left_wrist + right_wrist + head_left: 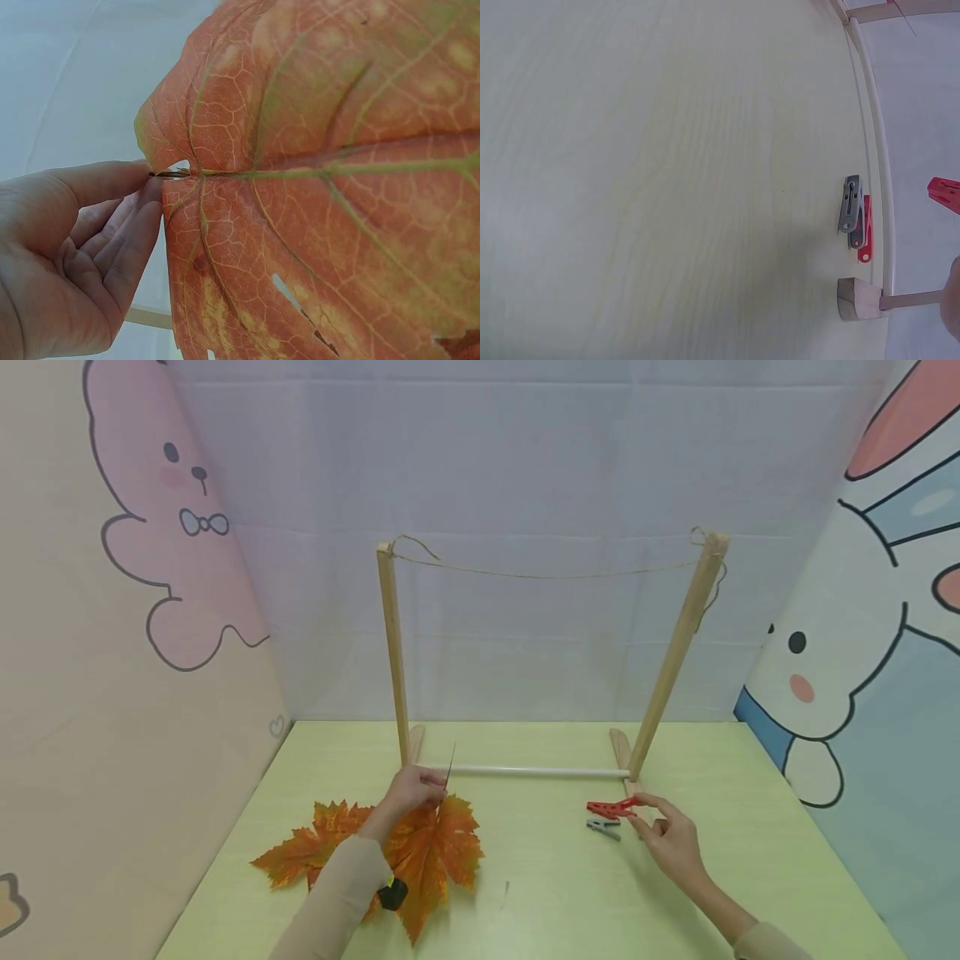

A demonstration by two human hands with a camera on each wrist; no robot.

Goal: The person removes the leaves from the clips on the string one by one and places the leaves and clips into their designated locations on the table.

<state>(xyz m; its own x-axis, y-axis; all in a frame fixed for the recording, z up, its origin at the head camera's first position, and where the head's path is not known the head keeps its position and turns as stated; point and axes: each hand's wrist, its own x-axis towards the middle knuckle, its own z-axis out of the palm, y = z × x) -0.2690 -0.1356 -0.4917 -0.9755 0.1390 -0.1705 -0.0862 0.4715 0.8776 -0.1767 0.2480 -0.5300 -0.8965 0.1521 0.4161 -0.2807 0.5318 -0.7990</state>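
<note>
My left hand [412, 789] pinches an orange maple leaf [337, 225] by its thin stem, between thumb and fingertips. In the head view this leaf [438, 847] hangs below the hand. Another orange maple leaf [303, 852] lies to its left, partly covered by the sleeve. Over the table's right side, my right hand [671, 843] pinches a red clothespin [618, 808] by one end. That clothespin [946, 193] shows at the edge of the right wrist view, apart from the table. Grey clothespins [850, 204] and a red clothespin [865, 251] lie together on the table.
A wooden frame stands behind the hands, with a left post [393, 652], a right post [678, 652] and a white bottom bar [532, 771]. A sagging string [540, 577] joins the post tops. Printed cloths surround the pale yellow table [555, 877].
</note>
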